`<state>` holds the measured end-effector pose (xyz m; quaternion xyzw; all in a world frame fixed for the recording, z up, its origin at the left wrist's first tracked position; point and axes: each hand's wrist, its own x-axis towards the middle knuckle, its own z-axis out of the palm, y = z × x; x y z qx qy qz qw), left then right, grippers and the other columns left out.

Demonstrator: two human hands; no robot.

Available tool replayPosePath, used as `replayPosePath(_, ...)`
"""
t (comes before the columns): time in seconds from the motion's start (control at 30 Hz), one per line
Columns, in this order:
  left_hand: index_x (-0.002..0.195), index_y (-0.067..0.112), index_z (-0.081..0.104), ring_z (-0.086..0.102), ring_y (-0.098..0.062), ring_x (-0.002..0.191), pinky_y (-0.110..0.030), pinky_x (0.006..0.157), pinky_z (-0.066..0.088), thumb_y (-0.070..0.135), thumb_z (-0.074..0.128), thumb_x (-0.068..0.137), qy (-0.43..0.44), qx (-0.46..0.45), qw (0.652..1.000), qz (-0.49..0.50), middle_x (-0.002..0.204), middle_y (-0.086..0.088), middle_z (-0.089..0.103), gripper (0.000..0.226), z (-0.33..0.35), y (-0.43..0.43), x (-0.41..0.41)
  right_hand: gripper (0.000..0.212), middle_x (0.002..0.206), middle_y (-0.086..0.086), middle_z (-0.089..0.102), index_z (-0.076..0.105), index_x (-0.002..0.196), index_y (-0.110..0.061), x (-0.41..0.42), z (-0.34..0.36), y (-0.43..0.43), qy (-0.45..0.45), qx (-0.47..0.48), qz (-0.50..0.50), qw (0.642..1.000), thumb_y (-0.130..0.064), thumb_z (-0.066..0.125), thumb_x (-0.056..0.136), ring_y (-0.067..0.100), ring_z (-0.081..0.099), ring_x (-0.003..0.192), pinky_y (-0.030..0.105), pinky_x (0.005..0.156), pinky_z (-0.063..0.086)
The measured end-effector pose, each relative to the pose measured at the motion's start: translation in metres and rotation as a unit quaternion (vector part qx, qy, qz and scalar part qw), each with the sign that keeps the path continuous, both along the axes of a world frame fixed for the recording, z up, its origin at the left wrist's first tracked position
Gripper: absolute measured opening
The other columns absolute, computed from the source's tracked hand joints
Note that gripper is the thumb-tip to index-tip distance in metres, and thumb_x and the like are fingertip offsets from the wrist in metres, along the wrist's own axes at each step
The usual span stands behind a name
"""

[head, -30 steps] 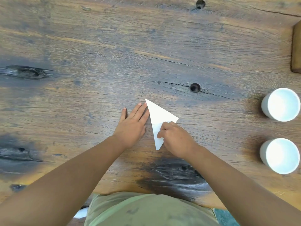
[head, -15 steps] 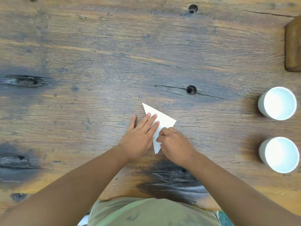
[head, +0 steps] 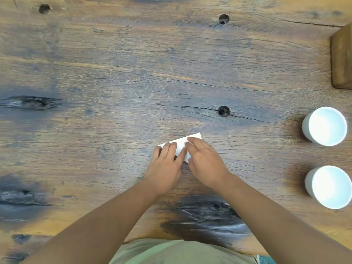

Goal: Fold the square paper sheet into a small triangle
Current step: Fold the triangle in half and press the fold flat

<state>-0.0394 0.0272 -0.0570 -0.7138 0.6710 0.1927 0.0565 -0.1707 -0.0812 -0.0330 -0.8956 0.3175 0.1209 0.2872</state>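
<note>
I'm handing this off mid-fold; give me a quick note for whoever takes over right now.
Left hand: flat, fingers pressing the left part of the paper.
Right hand: flat, fingers pressing the paper's right part.
Paper: folded, lying flat on the table in front of the person, mostly hidden by both hands; only its far edge and corners show.
Two white cups stand apart at the right, untouched.
Done: the sheet is folded down to a small piece.
Left: probably finish pressing the crease, then lift the hands and check that it is a small triangle; its full shape cannot be seen now.
</note>
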Motion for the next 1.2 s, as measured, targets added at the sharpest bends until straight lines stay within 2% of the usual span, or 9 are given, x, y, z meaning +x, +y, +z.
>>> replayPosePath(0.1,0.134,0.014,0.041,0.041,-0.037,0.128,-0.058,0.104,0.037,0.023,0.065,0.079,0.025,0.003,1.000,0.017,0.132,-0.020,0.046,0.061,-0.001,-0.001,-0.002,0.056,0.157,0.008,0.032,0.039,0.144,-0.008,0.006,-0.006,0.003,0.010,-0.019,0.015,1.000,-0.012,0.053,0.090,0.024,0.024,0.147,0.044,0.119,0.023)
replayPosePath(0.2,0.131,0.016,0.043,0.041,-0.035,0.128,-0.057,0.101,0.038,0.026,0.066,0.080,0.029,0.011,0.999,0.025,0.142,-0.018,0.041,0.057,-0.001,-0.002,-0.002,0.060,0.160,0.007,0.027,0.032,0.148,-0.010,0.008,-0.011,0.003,0.022,-0.022,0.023,0.999,-0.013,0.052,0.091,0.021,0.016,0.150,0.045,0.122,0.016)
replayPosePath(0.3,0.138,0.016,0.040,0.034,-0.035,0.137,-0.062,0.106,0.033,0.031,0.061,0.086,0.023,0.019,0.999,0.015,0.153,-0.014,0.034,0.058,-0.002,-0.001,-0.001,0.065,0.161,0.005,0.023,0.025,0.152,-0.011,0.008,-0.014,0.003,0.036,-0.025,0.033,0.999,-0.015,0.050,0.092,0.020,0.012,0.151,0.044,0.123,0.010)
replayPosePath(0.43,0.151,0.015,0.027,0.020,-0.028,0.148,-0.068,0.112,0.021,0.033,0.050,0.094,0.024,0.033,0.999,0.016,0.163,-0.008,0.018,0.064,-0.004,0.002,-0.001,0.068,0.163,0.005,0.017,0.019,0.154,-0.011,0.006,-0.016,0.004,0.048,-0.027,0.046,0.997,-0.019,0.048,0.093,0.020,0.008,0.152,0.045,0.123,0.004)
replayPosePath(0.53,0.156,0.016,0.011,0.005,-0.023,0.152,-0.067,0.115,0.011,0.034,0.037,0.100,0.021,0.049,0.998,0.020,0.166,-0.004,0.002,0.064,-0.006,0.008,0.002,0.066,0.163,0.004,0.015,0.020,0.153,-0.011,0.004,-0.017,0.004,0.055,-0.034,0.051,0.997,-0.018,0.045,0.093,0.020,0.007,0.152,0.047,0.122,0.005)
replayPosePath(0.73,0.157,0.017,0.000,-0.003,-0.017,0.152,-0.065,0.117,0.005,0.036,0.028,0.101,0.011,0.057,0.997,0.047,0.165,-0.001,-0.006,0.066,-0.006,0.033,0.016,0.068,0.163,0.006,0.015,0.019,0.153,-0.009,0.005,-0.018,0.006,0.060,-0.037,0.051,0.996,-0.018,0.049,0.092,0.022,0.008,0.151,0.049,0.122,0.006)
replayPosePath(0.93,0.156,0.015,-0.009,-0.012,-0.018,0.151,-0.064,0.117,0.005,0.037,0.021,0.101,-0.004,0.081,0.995,0.060,0.165,-0.001,-0.013,0.067,-0.006,0.052,0.029,0.072,0.163,0.005,0.013,0.015,0.154,-0.010,0.005,-0.019,0.004,0.069,-0.033,0.055,0.996,-0.019,0.051,0.092,0.021,0.006,0.152,0.052,0.122,0.008)
replayPosePath(1.0,0.156,0.013,-0.007,-0.009,-0.020,0.151,-0.065,0.117,0.005,0.036,0.022,0.101,0.005,0.066,0.995,0.072,0.165,-0.003,-0.012,0.067,-0.002,0.047,0.025,0.071,0.162,0.005,0.015,0.017,0.153,-0.009,0.005,-0.018,0.004,0.071,-0.035,0.056,0.995,-0.020,0.052,0.092,0.022,0.008,0.151,0.054,0.121,0.010)
replayPosePath(1.2,0.154,0.012,-0.010,-0.020,-0.018,0.149,-0.061,0.118,0.002,0.033,0.020,0.103,0.034,0.055,0.998,0.021,0.164,-0.003,-0.016,0.064,-0.002,0.017,-0.004,0.071,0.161,0.003,0.017,0.021,0.153,-0.014,0.005,-0.017,0.001,0.067,-0.038,0.053,0.996,-0.015,0.052,0.090,0.021,0.011,0.150,0.056,0.120,0.013)
